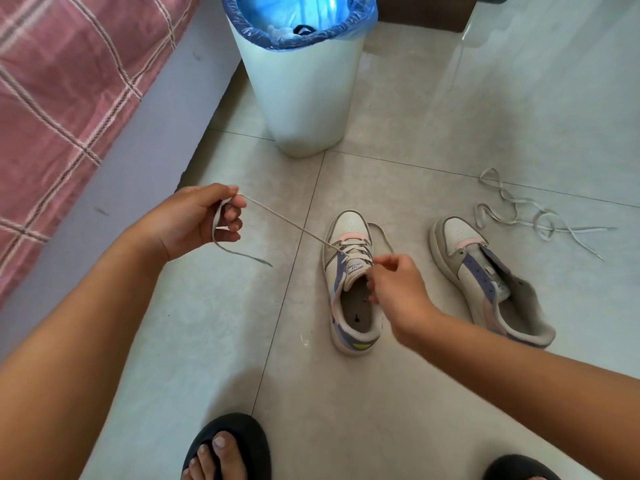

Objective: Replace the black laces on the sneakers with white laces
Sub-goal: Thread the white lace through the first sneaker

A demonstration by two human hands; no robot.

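Two beige sneakers with purple and pink panels stand on the floor. The left sneaker (349,285) has a white lace (287,221) threaded through its lower eyelets. My left hand (204,220) pinches one end of that lace and holds it taut, up and to the left. My right hand (398,289) pinches the lace's other side at the shoe's tongue. The right sneaker (485,278) has no lace in it. A second white lace (530,216) lies loose on the tiles behind it.
A white trash bin (304,84) with a blue liner stands behind the shoes, something black inside it. A bed with a pink plaid cover (62,91) runs along the left. My feet in black slippers (225,445) are at the bottom edge.
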